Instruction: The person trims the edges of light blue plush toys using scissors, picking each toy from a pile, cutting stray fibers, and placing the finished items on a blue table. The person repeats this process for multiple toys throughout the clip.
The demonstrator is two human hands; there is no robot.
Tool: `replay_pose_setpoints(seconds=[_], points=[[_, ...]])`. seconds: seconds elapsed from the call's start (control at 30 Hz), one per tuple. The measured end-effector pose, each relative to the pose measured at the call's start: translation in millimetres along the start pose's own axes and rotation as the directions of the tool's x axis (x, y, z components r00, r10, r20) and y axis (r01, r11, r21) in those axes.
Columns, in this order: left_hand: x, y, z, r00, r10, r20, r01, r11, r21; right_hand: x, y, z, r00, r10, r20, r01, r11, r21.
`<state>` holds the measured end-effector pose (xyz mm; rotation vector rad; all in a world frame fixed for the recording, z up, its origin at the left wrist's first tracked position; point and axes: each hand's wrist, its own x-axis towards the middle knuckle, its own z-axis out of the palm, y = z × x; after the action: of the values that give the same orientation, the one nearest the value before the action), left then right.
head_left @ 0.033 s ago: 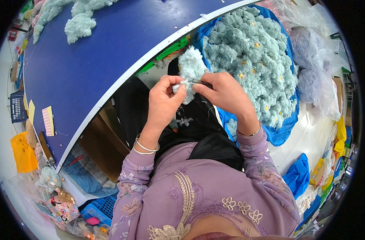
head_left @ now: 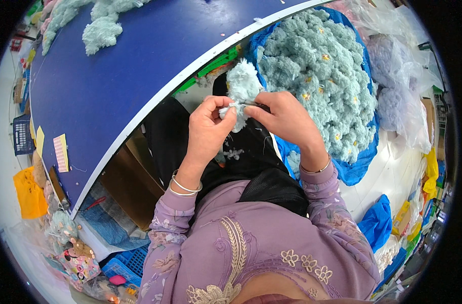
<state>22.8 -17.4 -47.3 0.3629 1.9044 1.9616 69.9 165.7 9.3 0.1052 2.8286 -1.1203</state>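
Note:
A pale blue-green fluffy plush piece (head_left: 242,81) is held above my lap. My left hand (head_left: 208,117) is closed, pinching the fur at the piece's lower part between thumb and fingertips. From the other side, my right hand (head_left: 285,115) closes round a slim dark metal tool (head_left: 255,106). The tool's tip meets the plush right beside my left fingertips; whether it is tweezers or small scissors I cannot tell. Loose fluff (head_left: 234,153) lies on my dark trousers below.
To the right, a blue bag (head_left: 363,167) is heaped with similar plush pieces (head_left: 312,76), some showing yellow spots. A blue table (head_left: 155,55) with a white edge curves across the left, with more plush (head_left: 102,33) on it. A cardboard box (head_left: 122,185) stands beneath.

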Motion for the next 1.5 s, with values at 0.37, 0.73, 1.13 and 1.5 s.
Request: replay_pose_setpoints(seconds=[0.37,0.73,1.13,1.5], points=[[-1,1,2,0.999,-0.037,0.006,0.037,0.999,-0.019,0,2,1,1.0,0.005,-0.002,-0.005,0.999,-0.041],[1,0,4,1.0,-0.007,0.0,0.007,0.999,-0.036,1,-3,8,0.978,-0.139,-0.157,0.179,0.945,0.275],[1,3,-5,0.999,0.0,-0.042,-0.004,0.994,-0.107,-39,75,-58,0.994,0.039,0.106,-0.099,0.755,0.648],[-9,8,8,1.0,0.028,0.004,-0.028,0.998,-0.057,-12,41,21,0.94,0.235,-0.247,0.005,0.715,0.699]])
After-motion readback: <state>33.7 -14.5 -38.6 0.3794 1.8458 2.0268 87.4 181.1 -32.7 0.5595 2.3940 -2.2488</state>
